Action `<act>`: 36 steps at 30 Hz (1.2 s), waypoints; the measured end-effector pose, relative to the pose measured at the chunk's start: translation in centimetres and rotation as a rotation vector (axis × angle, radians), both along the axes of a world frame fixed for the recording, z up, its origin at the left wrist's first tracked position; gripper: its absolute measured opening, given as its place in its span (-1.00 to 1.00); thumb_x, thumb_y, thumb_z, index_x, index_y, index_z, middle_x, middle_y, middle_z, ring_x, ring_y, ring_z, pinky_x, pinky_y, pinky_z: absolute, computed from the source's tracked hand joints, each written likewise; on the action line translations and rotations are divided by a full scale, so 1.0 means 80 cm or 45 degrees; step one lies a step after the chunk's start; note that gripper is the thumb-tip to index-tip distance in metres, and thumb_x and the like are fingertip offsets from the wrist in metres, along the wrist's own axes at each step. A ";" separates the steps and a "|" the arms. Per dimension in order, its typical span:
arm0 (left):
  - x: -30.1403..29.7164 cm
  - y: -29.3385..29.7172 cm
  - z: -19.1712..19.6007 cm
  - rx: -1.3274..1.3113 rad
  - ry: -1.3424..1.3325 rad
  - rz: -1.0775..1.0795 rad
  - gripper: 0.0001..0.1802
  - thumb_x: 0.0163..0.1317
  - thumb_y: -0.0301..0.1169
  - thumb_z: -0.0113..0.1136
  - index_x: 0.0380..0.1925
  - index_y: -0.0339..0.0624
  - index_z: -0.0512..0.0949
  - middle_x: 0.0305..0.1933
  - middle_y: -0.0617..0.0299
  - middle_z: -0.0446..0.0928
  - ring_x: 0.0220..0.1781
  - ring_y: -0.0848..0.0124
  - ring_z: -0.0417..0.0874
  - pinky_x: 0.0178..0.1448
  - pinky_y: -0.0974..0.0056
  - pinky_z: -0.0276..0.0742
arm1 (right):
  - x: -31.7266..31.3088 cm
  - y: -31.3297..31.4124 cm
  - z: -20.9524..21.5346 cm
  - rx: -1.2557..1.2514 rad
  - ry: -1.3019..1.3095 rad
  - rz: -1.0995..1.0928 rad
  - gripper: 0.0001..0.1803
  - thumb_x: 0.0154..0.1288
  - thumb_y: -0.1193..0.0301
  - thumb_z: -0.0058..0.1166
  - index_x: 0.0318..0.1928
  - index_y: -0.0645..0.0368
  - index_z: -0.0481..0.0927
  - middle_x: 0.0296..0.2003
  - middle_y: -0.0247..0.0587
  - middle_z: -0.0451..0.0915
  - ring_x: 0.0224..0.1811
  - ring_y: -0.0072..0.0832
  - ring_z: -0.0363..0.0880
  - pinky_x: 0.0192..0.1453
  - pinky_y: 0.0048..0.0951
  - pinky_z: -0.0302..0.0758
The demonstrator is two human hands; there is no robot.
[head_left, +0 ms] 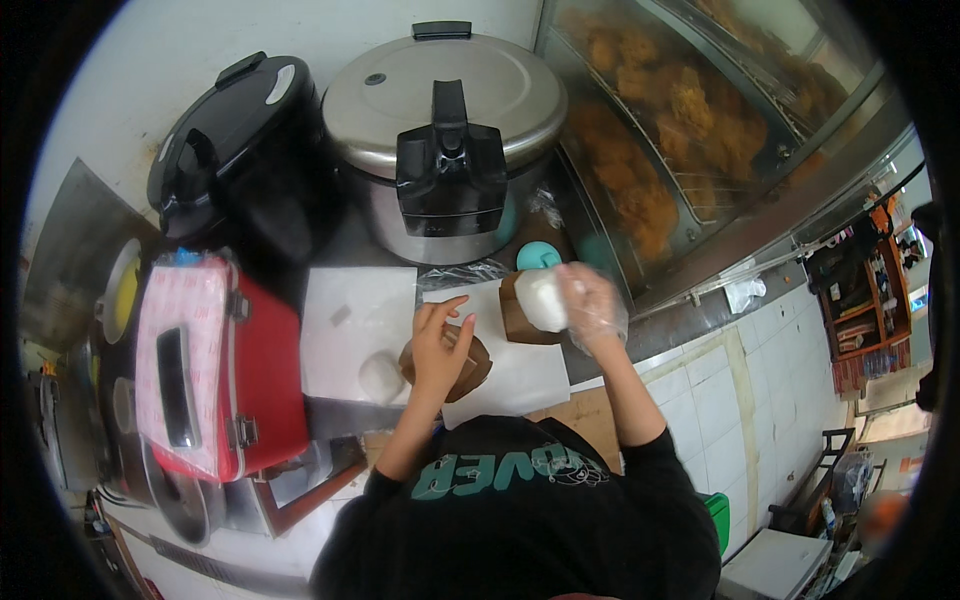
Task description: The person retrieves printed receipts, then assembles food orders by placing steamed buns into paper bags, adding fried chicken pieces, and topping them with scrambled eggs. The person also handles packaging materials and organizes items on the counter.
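Observation:
My right hand (592, 308), in a clear plastic glove, grips the side of a white rounded lump that looks like rice (542, 301). The lump is at the opening of a brown paper box (516, 322). My bare left hand (440, 343) has its fingers spread and its thumb raised, over a second brown paper box (470, 372), partly covering it. Beside that box, a second white lump (381, 378) sits on white paper sheets (350, 305). Whether my left palm touches the box is hidden.
A large steel cooker (445, 100) and a black cooker (240, 150) stand behind the sheets. At left is a red case (262, 370). A turquoise round object (538, 256) is near the right box. A glass cabinet of fried chicken (690, 110) borders the right.

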State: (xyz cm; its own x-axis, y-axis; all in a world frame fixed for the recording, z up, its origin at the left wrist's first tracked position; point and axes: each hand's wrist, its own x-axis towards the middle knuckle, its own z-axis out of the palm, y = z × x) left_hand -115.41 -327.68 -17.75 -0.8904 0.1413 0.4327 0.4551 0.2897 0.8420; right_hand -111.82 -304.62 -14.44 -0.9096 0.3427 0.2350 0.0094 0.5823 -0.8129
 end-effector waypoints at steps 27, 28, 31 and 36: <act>0.104 -0.185 -0.056 -0.153 -0.076 0.808 -0.76 0.14 -0.53 0.30 -0.15 -0.23 0.65 -0.36 0.19 0.43 -0.34 0.36 0.40 -0.20 0.30 0.35 | -0.068 0.035 -0.052 0.996 -0.451 0.039 -0.48 0.46 -0.07 -0.24 -0.27 -0.05 0.73 -0.27 -0.04 0.70 -0.20 0.01 0.65 -0.08 -0.01 0.53; 0.105 -0.183 -0.059 -0.168 -0.083 0.804 -0.74 0.14 -0.52 0.30 -0.13 -0.22 0.64 -0.34 0.18 0.44 -0.33 0.35 0.40 -0.19 0.29 0.35 | -0.062 0.034 -0.054 0.966 -0.403 0.009 -0.47 0.46 -0.08 -0.24 -0.27 -0.05 0.73 -0.27 -0.04 0.70 -0.20 0.02 0.65 -0.07 -0.01 0.53; 0.098 -0.183 -0.065 -0.233 -0.099 0.797 -0.68 0.15 -0.49 0.31 -0.06 -0.20 0.61 -0.27 0.14 0.45 -0.26 0.31 0.42 -0.14 0.26 0.36 | -0.059 0.033 -0.055 0.851 -0.405 -0.085 -0.44 0.46 -0.10 -0.24 -0.27 0.00 0.72 -0.29 0.00 0.69 -0.24 0.02 0.65 -0.09 0.01 0.53; 0.098 -0.183 -0.069 -0.231 -0.117 0.781 -0.58 0.16 -0.45 0.32 0.06 -0.17 0.55 -0.15 0.07 0.46 -0.12 0.23 0.46 -0.04 0.22 0.40 | -0.061 0.037 -0.039 0.818 -0.263 -0.093 -0.42 0.45 -0.13 -0.23 -0.23 0.01 0.73 -0.30 0.02 0.68 -0.25 0.03 0.64 -0.17 -0.03 0.53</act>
State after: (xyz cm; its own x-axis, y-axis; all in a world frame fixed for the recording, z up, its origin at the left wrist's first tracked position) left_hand -107.57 -342.29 -23.24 -0.8650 -0.3414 0.3676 0.0896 0.6159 0.7827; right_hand -116.71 -301.67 -17.54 -0.9376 0.2551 0.2364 0.1846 0.9411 -0.2833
